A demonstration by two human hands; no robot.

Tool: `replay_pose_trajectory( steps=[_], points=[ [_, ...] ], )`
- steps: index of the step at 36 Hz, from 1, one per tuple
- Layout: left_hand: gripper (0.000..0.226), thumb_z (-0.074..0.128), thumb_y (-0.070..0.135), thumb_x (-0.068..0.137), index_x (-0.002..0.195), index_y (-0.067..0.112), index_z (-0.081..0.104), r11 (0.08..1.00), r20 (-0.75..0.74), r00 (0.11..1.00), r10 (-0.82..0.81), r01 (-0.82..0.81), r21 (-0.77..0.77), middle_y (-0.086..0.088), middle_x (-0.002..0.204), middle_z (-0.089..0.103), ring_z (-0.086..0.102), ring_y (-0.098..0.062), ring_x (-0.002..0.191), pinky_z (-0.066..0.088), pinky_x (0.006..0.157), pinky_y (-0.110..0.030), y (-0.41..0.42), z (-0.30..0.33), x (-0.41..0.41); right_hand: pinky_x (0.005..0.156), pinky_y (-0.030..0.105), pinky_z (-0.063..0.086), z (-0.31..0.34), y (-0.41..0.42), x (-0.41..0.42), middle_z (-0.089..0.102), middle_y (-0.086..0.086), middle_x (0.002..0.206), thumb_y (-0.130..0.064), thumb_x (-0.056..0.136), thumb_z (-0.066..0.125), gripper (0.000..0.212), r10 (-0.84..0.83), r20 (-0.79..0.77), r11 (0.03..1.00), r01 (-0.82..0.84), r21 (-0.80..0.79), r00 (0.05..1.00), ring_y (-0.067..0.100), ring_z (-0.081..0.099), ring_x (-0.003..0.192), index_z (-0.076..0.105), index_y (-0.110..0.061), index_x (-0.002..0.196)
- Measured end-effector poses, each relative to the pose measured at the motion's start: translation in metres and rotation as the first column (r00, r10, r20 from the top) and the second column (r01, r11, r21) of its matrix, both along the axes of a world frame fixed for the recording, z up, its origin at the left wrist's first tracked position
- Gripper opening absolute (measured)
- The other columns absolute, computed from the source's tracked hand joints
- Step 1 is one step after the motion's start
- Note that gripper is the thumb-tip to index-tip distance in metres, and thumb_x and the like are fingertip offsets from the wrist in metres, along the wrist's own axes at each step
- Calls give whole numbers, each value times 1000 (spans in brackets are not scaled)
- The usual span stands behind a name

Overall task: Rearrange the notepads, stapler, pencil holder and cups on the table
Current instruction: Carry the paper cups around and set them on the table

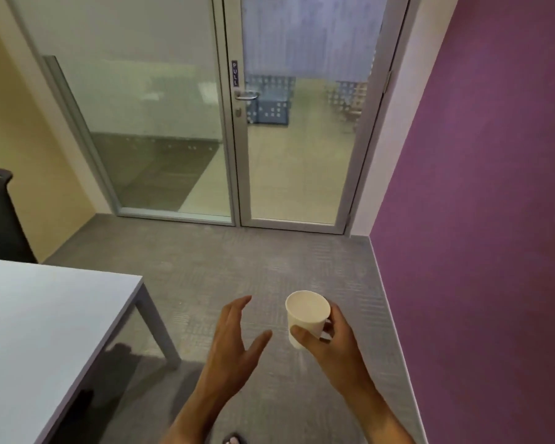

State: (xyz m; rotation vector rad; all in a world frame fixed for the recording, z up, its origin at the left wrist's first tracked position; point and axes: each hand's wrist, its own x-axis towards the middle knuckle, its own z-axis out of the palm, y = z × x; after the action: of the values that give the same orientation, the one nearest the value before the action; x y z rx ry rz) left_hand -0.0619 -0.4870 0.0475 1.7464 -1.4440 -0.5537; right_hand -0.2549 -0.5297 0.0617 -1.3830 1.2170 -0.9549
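While I stand off the surface's right corner: my view takes in mostly floor, with both arms out in front of me.
Cup [307,312]: white paper, upright, mouth toward me, nothing visible inside. It is in the air over the carpet, right of the surface and well apart from it.
Right hand [329,342]: wrapped round the cup's lower half, thumb across the near side, fingers behind. I grip low so the thin rim is not squashed and the cup stays level.
Left hand [234,341]: spread wide, palm turned right toward the cup, fingers fanned, nothing in it. It sits just beside the cup without touching, placed, I think, to steady it or take it over.
Surface [45,322]: pale top, its near-right corner and one leg showing at the left. The part I can see carries nothing; notepads, stapler, pencil holder and any other cups are out of view.
Why the cup is out here: I judge it is in transit, lifted clear so I can set it somewhere new on the surface.
Next move, as I judge it: swing left and lower the cup flat onto the top.
Risk: paper walls give under a hard squeeze, and a tilt would tip it.
Beyond: glass door [298,123] far ahead, purple wall [494,187] to the right.
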Motion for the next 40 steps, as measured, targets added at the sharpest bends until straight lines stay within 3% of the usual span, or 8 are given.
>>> replay_pose_trajectory(
  steps=[3,10,13,19,27,31,35,40],
  points=[
    [68,71,39,87,145,24,38,999,5,999,35,-35,2,6,145,40,43,-9,130,36,108,-27,-23,-4,17,81,18,53,-8,-31,22,63,-20,125,-59,61,80,78,54,-16,999,-54,3,998,2,60,113,53,-37,131],
    [67,73,33,87,143,20,41,994,-4,994,113,-113,9,2,143,44,43,-10,129,33,108,-25,-94,-8,77,83,22,54,-6,-116,90,65,-20,119,-32,79,85,56,151,-4,988,-151,22,988,0,61,109,55,-38,125],
    [68,73,34,86,144,20,40,986,-3,987,162,-162,30,0,145,44,44,-14,131,36,111,-32,-124,-7,107,83,22,54,-2,-153,123,64,-18,122,-33,79,84,58,184,-13,983,-184,26,983,3,60,112,54,-37,128],
    [68,70,39,88,146,24,38,970,18,971,237,-238,54,2,149,41,40,-14,136,33,114,-33,-175,-2,168,88,27,54,2,-217,186,61,-13,127,-33,79,84,65,210,-2,977,-210,31,978,6,57,117,51,-31,136],
    [65,70,41,88,143,23,42,948,50,949,312,-315,54,6,144,45,41,-7,130,32,111,-27,-232,-12,230,77,20,54,-9,-292,246,64,-15,118,-28,80,84,50,300,-5,952,-298,73,954,-3,61,104,56,-35,121],
    [64,68,43,89,144,24,41,930,55,932,358,-361,68,7,143,43,40,-5,130,30,107,-24,-266,-19,249,82,21,50,-18,-339,270,63,-20,120,-30,80,84,54,343,-4,936,-341,82,939,0,59,111,54,-42,124],
    [63,64,48,88,142,22,43,905,69,906,417,-421,65,5,142,45,42,-9,131,35,112,-30,-309,-24,271,86,24,50,-26,-395,293,64,-20,122,-30,79,85,61,374,13,924,-374,80,927,0,59,112,53,-41,130],
    [61,67,41,90,143,22,42,853,75,856,512,-517,66,8,141,42,40,-7,131,28,109,-23,-368,-18,292,84,23,51,-28,-470,323,66,-21,120,-30,80,85,60,473,1,878,-472,78,881,1,63,107,53,-44,129]
  ],
)
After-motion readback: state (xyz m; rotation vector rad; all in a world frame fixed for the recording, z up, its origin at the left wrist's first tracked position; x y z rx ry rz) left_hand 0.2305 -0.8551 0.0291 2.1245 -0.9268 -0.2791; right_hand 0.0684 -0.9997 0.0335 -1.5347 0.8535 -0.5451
